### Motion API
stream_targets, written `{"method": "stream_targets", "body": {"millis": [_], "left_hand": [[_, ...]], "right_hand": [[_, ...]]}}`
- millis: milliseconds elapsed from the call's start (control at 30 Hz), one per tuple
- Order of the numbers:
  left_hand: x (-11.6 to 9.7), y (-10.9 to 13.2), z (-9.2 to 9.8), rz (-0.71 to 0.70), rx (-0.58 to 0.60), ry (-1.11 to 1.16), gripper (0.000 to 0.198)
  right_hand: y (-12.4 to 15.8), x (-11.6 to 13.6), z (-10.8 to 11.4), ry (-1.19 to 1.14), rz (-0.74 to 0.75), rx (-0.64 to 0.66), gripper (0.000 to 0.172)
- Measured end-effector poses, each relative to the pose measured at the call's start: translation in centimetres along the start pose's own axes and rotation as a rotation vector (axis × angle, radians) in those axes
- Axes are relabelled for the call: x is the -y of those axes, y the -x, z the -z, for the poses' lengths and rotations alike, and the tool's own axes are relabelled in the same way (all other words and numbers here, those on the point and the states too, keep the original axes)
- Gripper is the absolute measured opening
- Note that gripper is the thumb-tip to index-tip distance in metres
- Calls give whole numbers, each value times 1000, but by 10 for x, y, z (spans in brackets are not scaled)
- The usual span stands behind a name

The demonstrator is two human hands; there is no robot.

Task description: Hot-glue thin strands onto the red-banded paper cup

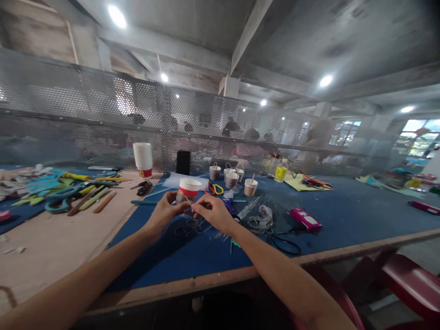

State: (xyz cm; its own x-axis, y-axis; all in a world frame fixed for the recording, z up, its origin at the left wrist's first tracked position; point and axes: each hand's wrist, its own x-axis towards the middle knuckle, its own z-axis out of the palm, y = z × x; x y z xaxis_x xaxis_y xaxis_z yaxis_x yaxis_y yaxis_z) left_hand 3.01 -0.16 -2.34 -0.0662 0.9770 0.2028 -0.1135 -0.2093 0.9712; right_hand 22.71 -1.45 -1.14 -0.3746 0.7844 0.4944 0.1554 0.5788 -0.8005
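Observation:
A white paper cup with a red band point(189, 187) is upright between my hands. Its lower part looks grey, as if wrapped in cord. My left hand point(167, 212) grips the cup's left side, thumb across the front. The fingertips of my right hand point(213, 212) are pinched together at the cup's front right, on a thin pale cord point(188, 200) that runs toward the left thumb. Loose cord lies on the blue mat point(161, 261) below, and a bundle of grey cord point(263, 219) rests to the right.
Behind are grey-wrapped cups point(231, 179), yellow-and-red scissors point(213, 189), a phone point(183, 162) and stacked paper cups point(142, 158). A tan cup point(250, 187), yellow-labelled bottle point(281, 170) and magenta case point(305, 219) stand right. Clay tools point(93, 198) lie left. A perforated metal screen point(199, 119) rises behind.

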Motion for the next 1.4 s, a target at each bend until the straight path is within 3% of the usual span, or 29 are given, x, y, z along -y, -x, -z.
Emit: {"method": "stream_targets", "body": {"millis": [233,433,567,667,867,1033,1233,1400], "left_hand": [[-4,3,-2,-11,-21,-63,67],[-8,4,-5,-27,-51,-60,65],[-5,1,-1,-39,-2,-36,60],[0,-3,3,-45,33,-44,52],[-2,-4,6,6,63,44,56],[-17,5,8,73,81,129,49],[-17,25,19,85,107,201,37],[-8,27,23,79,93,278,27]], "right_hand": [[2,-6,-3,217,198,49,43],[-4,-22,8,508,279,-206,30],[-11,-31,20,567,177,-392,24],[-14,-34,26,688,58,-416,21],[-6,-22,48,937,-238,-336,16],[12,-21,71,1053,-516,-175,32],[20,-36,71,1030,-597,-117,42],[16,-44,72,993,-628,-92,41]]}}
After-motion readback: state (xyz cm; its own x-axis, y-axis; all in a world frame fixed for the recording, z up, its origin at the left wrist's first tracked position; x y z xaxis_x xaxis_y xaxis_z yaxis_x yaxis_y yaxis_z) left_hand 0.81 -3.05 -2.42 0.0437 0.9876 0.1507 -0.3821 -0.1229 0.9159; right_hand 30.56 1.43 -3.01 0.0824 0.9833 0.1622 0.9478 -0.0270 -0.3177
